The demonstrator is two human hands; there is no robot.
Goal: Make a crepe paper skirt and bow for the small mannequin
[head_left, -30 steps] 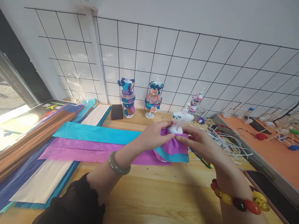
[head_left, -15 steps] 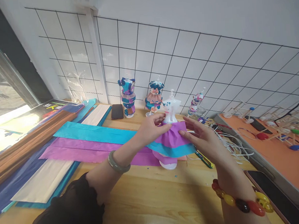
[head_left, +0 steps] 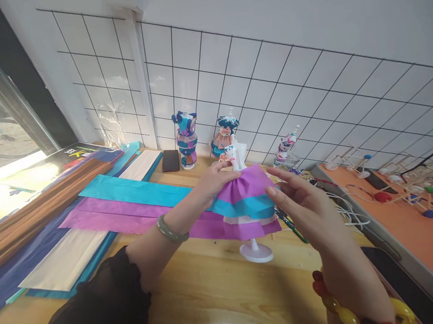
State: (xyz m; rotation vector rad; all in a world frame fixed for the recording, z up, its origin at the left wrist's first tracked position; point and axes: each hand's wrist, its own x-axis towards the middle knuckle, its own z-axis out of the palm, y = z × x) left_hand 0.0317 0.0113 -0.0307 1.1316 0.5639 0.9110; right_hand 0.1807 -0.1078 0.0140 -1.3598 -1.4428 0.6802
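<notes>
A small white mannequin [head_left: 238,156] on a round white base [head_left: 256,252] wears a layered paper skirt [head_left: 246,199] of purple, cyan and white. It is held upright just above the wooden table [head_left: 217,289]. My left hand [head_left: 212,182] pinches the skirt at the waist on the left side. My right hand [head_left: 295,198] is beside the skirt on the right, fingers stretched out and touching its edge.
Long sheets of cyan, purple, white and brown crepe paper [head_left: 124,207] lie to the left. Two dressed mannequins [head_left: 186,139] and a black phone [head_left: 170,161] stand by the grid wall. White strips [head_left: 333,208] lie right, beside an orange mat [head_left: 407,219] and a dark phone [head_left: 399,278].
The mannequin has been turned from tilted to upright and lifted, so its base now shows below the skirt. My right hand has let go and opened.
</notes>
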